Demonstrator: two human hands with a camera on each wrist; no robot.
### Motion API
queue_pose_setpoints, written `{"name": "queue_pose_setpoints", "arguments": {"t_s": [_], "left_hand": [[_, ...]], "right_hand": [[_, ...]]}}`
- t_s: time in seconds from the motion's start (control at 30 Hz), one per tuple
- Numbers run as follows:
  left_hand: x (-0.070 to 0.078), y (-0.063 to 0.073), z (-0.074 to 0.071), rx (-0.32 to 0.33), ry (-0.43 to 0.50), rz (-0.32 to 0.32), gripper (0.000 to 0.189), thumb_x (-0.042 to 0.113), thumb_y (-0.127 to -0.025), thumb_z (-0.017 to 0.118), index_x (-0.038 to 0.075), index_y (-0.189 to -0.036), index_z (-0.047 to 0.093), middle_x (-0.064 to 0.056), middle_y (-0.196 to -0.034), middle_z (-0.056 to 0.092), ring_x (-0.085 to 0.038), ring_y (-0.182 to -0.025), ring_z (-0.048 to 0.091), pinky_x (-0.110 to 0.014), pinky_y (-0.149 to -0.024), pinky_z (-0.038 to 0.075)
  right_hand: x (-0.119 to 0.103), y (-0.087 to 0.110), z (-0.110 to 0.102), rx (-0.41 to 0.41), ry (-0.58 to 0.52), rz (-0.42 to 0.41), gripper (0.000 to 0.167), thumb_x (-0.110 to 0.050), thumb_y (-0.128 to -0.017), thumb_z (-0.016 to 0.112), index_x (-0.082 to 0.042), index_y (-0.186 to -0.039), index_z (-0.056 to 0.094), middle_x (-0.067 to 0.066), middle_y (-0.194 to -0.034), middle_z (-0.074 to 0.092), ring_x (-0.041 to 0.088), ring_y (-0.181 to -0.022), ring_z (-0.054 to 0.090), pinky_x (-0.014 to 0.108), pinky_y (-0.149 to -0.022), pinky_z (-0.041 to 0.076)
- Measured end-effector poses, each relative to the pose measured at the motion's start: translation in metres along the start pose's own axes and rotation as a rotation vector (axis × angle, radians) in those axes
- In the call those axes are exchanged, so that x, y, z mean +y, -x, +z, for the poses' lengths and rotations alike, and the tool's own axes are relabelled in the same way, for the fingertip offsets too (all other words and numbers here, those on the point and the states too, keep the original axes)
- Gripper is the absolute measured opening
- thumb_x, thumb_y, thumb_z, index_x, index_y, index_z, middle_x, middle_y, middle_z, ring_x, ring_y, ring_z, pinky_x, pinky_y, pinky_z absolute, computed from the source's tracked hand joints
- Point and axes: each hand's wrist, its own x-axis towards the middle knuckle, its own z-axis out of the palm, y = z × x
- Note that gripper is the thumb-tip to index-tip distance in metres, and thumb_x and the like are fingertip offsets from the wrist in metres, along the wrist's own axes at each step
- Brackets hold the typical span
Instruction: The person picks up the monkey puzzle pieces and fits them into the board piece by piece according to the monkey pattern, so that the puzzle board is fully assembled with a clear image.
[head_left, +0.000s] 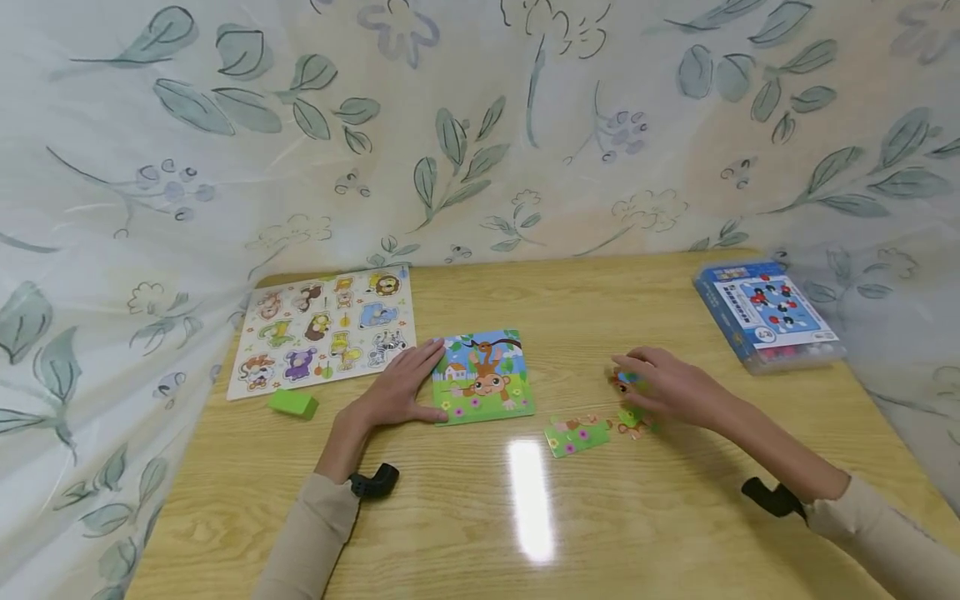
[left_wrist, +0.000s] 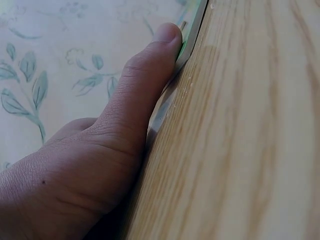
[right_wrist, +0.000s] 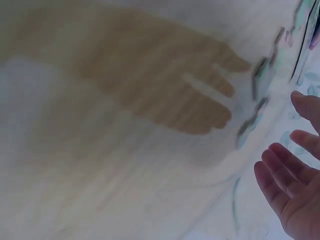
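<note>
A square monkey picture puzzle (head_left: 486, 379) lies flat in the middle of the table. My left hand (head_left: 396, 385) rests at its left side, with the thumb at the lower left corner and the fingers near the upper left. In the left wrist view the thumb (left_wrist: 145, 75) lies against the puzzle's edge. To the right, my right hand (head_left: 667, 387) hovers over loose puzzle pieces (head_left: 632, 423) and partly hides them. The right wrist view has its fingers (right_wrist: 272, 187) spread and loosely bent, apart from the pieces. A joined strip of pieces (head_left: 577, 437) lies between the hands.
An animal puzzle board (head_left: 322, 329) lies at the back left, with a green block (head_left: 293, 403) by its front edge. A blue boxed set (head_left: 768, 312) sits at the back right. Leaf-patterned cloth (head_left: 480, 125) hangs behind the wooden table (head_left: 450, 533).
</note>
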Motion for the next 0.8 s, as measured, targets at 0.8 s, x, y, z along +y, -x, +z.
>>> {"name": "queue_pose_setpoints", "arguments": {"t_s": [0.8], "left_hand": [[-0.001, -0.002, -0.001, -0.015, -0.001, -0.011, 0.112, 0.066, -0.076, 0.069, 0.007, -0.156, 0.016, -0.008, -0.165, 0.013, -0.03, -0.152, 0.013, -0.054, -0.121, 0.015]], "right_hand": [[0.018, 0.011, 0.0, 0.017, -0.026, -0.08, 0.054, -0.017, -0.084, 0.075, -0.002, -0.132, 0.058, 0.023, -0.13, 0.058, 0.042, -0.118, 0.056, 0.052, -0.085, 0.054]]}}
